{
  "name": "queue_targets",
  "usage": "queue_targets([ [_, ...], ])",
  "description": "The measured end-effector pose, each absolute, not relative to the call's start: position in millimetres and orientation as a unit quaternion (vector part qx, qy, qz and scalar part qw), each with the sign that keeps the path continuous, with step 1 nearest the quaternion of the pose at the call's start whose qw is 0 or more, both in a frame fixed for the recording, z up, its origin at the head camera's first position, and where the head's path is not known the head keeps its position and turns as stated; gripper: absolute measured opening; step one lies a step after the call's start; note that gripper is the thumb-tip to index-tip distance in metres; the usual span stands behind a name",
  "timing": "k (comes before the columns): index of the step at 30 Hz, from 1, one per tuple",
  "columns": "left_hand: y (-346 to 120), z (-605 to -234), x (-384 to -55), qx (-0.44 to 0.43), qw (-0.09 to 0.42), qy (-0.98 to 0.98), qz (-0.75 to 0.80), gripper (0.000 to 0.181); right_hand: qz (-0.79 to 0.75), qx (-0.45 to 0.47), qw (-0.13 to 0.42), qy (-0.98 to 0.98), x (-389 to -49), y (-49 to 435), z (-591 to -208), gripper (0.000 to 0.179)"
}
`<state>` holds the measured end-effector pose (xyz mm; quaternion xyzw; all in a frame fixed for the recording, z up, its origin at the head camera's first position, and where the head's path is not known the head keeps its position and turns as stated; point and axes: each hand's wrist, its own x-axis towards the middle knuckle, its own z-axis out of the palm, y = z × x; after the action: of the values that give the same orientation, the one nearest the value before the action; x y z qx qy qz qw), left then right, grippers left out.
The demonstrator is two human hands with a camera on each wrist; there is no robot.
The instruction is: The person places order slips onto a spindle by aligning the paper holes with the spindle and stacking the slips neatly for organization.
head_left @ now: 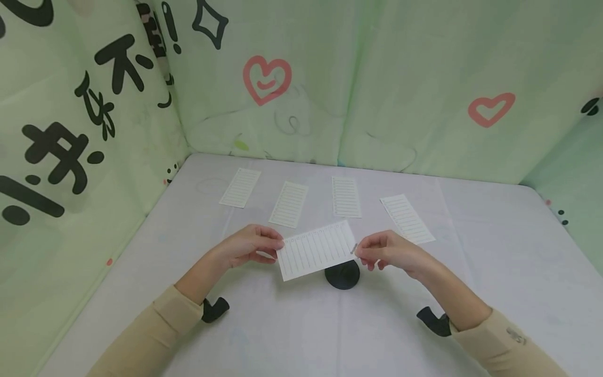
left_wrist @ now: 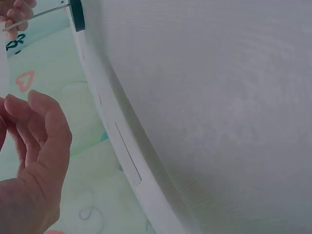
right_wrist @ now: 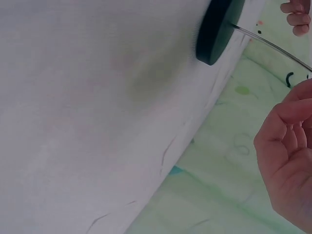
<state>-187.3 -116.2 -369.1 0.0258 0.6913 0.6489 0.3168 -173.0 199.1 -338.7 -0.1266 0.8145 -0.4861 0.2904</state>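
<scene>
A white card with printed lines is held tilted above the table, spanning the gap between both hands. My left hand pinches its left edge between thumb and fingers. At the right edge sits a small metal clip, and my right hand pinches there with thumb and forefinger. Below the card stands a round black base, partly covered by it. In the right wrist view a thin metal rod rises from this base towards the right hand. The rod's upper end is hidden there.
Four-sided lined cards lie farther back on the white table: one at left, others near the middle, and a slanted card at right. Green printed curtains enclose the table's back and sides.
</scene>
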Motion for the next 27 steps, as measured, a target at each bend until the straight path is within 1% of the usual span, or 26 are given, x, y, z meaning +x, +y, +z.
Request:
queue_targets([
  [5, -114, -374, -187, 0.009, 0.325, 0.731, 0.599, 0.024, -0.469, -0.126, 0.310, 0.818, -176, 201, -351, 0.030],
  [14, -110, -385, -190, -0.018, 0.343, 0.762, 0.550, 0.020, -0.449, -0.115, 0.341, 0.818, -185, 201, -367, 0.023],
  [20, -106, -390, -193, -0.043, 0.349, 0.773, 0.527, 0.018, -0.439, -0.111, 0.348, 0.821, -190, 199, -373, 0.022],
  [27, -105, -394, -193, -0.048, 0.349, 0.787, 0.506, 0.017, -0.421, -0.095, 0.360, 0.827, -191, 196, -375, 0.020],
])
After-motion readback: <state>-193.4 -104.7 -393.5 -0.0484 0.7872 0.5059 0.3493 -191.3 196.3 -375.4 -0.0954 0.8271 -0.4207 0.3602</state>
